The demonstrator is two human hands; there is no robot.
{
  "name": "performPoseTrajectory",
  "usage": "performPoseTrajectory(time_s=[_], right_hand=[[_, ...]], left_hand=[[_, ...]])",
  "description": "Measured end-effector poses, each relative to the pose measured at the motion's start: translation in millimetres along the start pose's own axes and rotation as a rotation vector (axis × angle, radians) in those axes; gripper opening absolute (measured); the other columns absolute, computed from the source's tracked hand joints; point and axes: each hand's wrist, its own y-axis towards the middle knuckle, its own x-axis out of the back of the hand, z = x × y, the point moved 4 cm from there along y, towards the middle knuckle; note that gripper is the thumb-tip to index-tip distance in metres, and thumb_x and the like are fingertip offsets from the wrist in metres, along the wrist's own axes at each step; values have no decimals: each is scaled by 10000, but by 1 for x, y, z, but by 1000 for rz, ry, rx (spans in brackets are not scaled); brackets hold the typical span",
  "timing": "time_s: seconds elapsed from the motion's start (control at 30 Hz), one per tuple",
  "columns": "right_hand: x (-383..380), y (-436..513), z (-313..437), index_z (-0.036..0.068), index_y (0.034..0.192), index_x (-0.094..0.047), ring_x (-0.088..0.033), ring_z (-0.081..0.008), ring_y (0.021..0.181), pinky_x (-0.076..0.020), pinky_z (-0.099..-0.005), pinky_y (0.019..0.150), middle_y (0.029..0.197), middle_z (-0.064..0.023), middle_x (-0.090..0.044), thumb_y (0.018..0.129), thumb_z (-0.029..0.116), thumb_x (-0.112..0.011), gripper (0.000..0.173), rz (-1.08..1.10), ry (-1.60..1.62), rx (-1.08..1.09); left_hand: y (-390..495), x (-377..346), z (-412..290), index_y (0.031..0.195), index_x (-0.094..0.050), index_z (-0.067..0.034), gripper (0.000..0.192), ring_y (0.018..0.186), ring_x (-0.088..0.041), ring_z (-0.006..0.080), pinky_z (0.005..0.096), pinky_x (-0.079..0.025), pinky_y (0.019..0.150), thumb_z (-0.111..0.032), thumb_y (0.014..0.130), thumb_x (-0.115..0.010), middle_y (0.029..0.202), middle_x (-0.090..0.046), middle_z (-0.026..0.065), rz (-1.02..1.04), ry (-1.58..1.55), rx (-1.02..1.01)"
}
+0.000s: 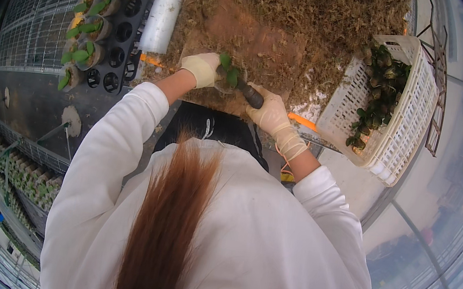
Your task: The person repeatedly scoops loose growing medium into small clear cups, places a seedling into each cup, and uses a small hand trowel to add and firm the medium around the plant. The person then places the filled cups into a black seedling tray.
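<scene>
My left hand (202, 69), in a pale thin glove, grips the side of a clear plastic pot (224, 87) at the near edge of the work surface. A green-leaved seedling (229, 70) stands in the pot. My right hand (270, 111), also gloved, is closed around the dark cylindrical handle of a tool (250, 95). The handle points up and left to the pot, and its far end meets the pot's right side behind the leaves. Whether a blade or tip is inside the pot is hidden.
Loose brown moss (319, 7) heaps over a reddish-brown board (251, 28). A stack of clear plastic pots (161, 14) lies left, beside a black cell tray (123, 31) partly filled with potted seedlings (91, 27). At right a white perforated crate (412, 107) holds dark-rooted seedlings (382, 85).
</scene>
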Motion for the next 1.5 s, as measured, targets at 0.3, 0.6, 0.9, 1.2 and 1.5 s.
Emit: performPoseTrajectory(time_s=[0.3,0.6,0.9,1.2,1.5], right_hand=[[-22,0,11,92,1290,-625,-665,-386,987,-538,-451,869,1013,-236,-697,769,286,-682,559,-101,-50,-89],[-30,2,9,109,1363,-567,-667,-381,998,-534,-444,905,1061,-218,-697,761,292,-699,643,59,-197,-88],[-20,-11,3,52,1217,-670,-668,-382,994,-535,-415,887,1039,-234,-699,750,265,-724,516,-100,14,-258],[-37,-3,10,113,1278,-632,-664,-396,993,-533,-447,891,1031,-223,-699,762,293,-700,551,-2,-142,-172],[-38,-8,10,128,1382,-540,-664,-367,1027,-534,-456,902,1106,-198,-689,776,389,-710,681,41,-227,-83]], left_hand=[[-17,-9,-12,1319,-569,-118,537,1136,-614,331,436,-515,916,-179,800,-694,1254,-616,148,-239,-161,-82],[-3,-10,-3,1186,-651,-136,417,1145,-617,307,446,-515,909,-178,774,-695,1211,-660,118,-142,0,-129],[-2,-14,4,1223,-665,-188,436,1131,-642,311,432,-523,922,-159,789,-697,1146,-694,126,-46,-106,-45],[7,-16,-10,1153,-673,-167,364,1096,-662,316,441,-540,862,-212,793,-696,1130,-707,109,-86,-41,-50],[-15,-2,0,1020,-699,-119,177,943,-685,325,438,-539,784,-133,847,-664,987,-714,111,-325,112,-178]])
